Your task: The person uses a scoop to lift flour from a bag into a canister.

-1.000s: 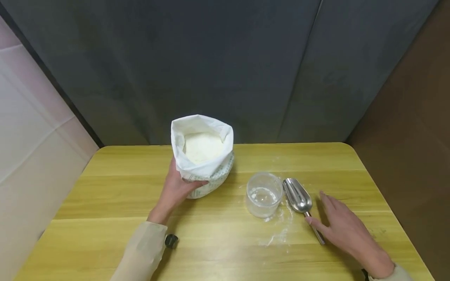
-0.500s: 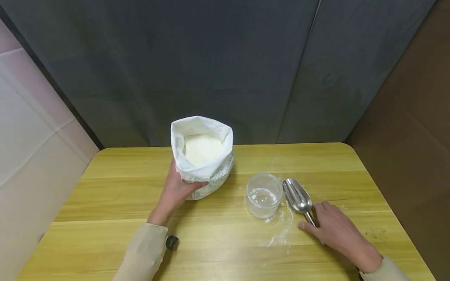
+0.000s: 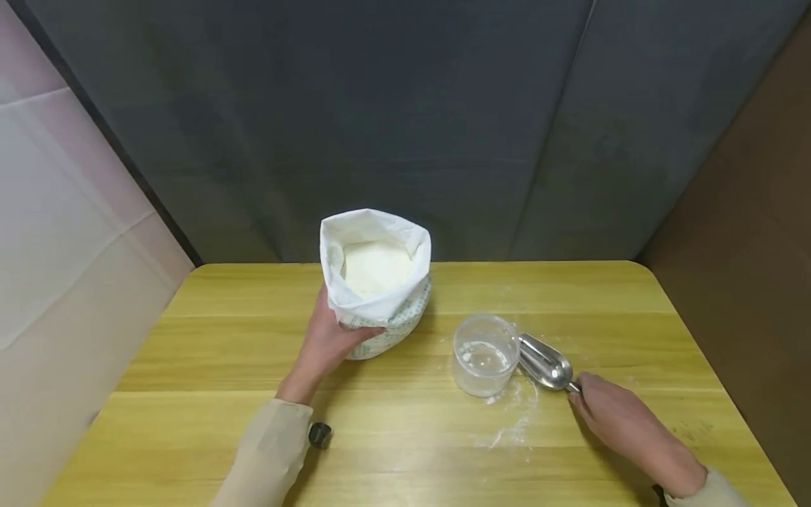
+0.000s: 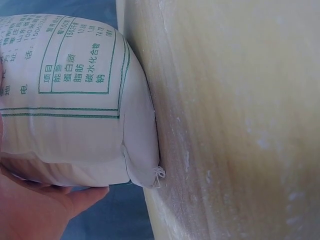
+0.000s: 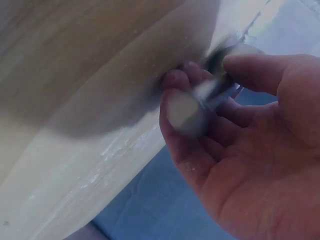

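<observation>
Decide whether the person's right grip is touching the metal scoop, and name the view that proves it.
Touching. The right wrist view shows it: the fingers of the right grip curl round the scoop's handle, skin against metal.

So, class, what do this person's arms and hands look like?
The left hand and right hand are ungloved. The left sleeve and right sleeve are light beige, stopping short of the hands. A small black piece shows beside the left sleeve; a dark sliver beside the right.
</observation>
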A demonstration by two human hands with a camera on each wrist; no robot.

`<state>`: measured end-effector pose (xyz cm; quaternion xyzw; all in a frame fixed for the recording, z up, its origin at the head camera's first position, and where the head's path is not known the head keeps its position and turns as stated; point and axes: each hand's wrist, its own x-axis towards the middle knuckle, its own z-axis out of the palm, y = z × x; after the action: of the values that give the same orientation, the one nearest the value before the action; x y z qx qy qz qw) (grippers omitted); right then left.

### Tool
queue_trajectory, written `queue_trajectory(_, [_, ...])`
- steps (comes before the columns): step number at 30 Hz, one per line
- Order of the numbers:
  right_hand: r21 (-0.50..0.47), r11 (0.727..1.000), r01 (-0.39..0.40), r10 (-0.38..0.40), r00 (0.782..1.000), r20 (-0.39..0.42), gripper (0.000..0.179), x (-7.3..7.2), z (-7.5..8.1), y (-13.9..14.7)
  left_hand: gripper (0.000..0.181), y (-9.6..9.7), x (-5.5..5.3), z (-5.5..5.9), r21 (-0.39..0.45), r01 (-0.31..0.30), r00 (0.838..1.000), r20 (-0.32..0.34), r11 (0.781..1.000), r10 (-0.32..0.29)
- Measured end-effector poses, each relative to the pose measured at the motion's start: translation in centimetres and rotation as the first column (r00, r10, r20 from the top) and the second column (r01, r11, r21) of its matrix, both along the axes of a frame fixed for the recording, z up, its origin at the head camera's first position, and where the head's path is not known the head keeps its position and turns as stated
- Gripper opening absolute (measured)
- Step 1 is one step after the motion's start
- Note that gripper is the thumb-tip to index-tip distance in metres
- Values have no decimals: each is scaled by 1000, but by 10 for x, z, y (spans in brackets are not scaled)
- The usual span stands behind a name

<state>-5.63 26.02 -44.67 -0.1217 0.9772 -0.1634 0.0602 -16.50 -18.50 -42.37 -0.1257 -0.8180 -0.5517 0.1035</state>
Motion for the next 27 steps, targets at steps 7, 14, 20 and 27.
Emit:
queue_trajectory(7, [20, 998, 59, -60, 998, 28, 12, 5, 2, 12, 115, 4, -5, -7, 30, 24, 1000, -20, 999, -23])
queue_trajectory(14, [-54, 988, 141, -145, 986, -78, 23, 8, 19, 21, 114, 4, -7, -7, 10, 32, 999, -39, 999, -32])
queue_trajectory(20, [-110, 981, 162, -177, 974, -141, 23, 10, 35, 23, 114, 4, -5, -6, 7, 75, 995, -70, 997, -74])
queue_trajectory(27, [-164, 979, 120, -163, 947, -278, 14, 10, 45, 14, 124, 9, -4, -3, 21, 113, 982, -157, 993, -109])
